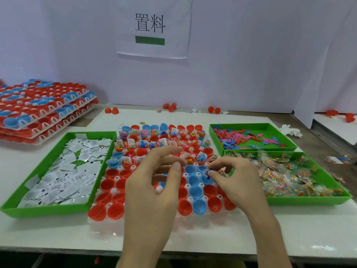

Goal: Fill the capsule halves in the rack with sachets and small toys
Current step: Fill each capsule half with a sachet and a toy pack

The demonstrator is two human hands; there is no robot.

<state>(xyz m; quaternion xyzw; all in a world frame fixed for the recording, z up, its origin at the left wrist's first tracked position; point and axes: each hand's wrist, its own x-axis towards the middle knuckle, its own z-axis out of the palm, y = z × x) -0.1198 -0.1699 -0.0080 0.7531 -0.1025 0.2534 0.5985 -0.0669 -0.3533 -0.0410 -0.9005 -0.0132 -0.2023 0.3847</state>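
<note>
Head camera shows two hands over one translucent white plastic rack [105, 226] of glossy red and blue capsule halves [116, 209], its far rows already filled. The right hand [237, 178] pinches a small blue toy [207, 174] just above a blue half. The left hand [154, 182] hovers with loosely curled fingers, holding nothing. Three green plastic trays [11, 207] flank the rack: white paper sachets [63, 180] on the left, flat coloured toys [237, 138] and clear crinkly packets [289, 176] on the right. All sit on a matte white table [212, 238].

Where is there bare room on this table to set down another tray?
Free: the table along the near edge, in front of the rack and sachet tray; also the strip behind the rack, dotted with loose capsule halves. Crowded: green trays flank the rack.
</note>
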